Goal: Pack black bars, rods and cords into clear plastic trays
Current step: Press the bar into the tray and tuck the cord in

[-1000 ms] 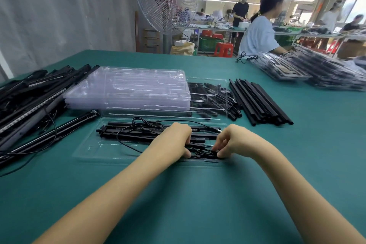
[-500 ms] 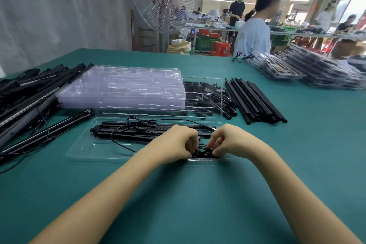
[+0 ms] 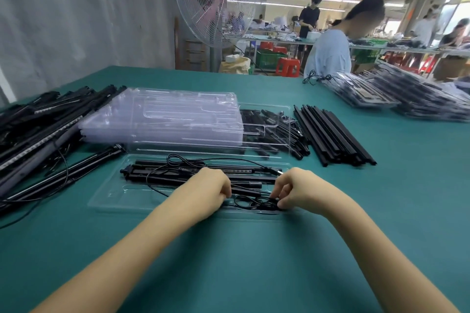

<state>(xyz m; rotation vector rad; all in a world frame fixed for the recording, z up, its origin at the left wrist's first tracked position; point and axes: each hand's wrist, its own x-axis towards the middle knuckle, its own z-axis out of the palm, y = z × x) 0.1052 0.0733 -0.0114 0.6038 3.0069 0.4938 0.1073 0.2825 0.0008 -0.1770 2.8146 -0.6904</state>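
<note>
Over the last second the 2 hands closed together and have now eased slightly apart, so the coiled cord (image 3: 256,203) shows between them, low in the near-right pocket of the open tray (image 3: 106,198) near the worktop's (image 3: 254,249) front edge. The left hand (image 3: 211,188) pinches the coil's left end and the right hand (image 3: 300,189) pinches its right side. The cord looks nearly seated. Black bars (image 3: 157,173) fill the tray's far side. Behind stand a stack of empty trays (image 3: 162,119) and a parts tray (image 3: 286,112) holding small black pieces.
</note>
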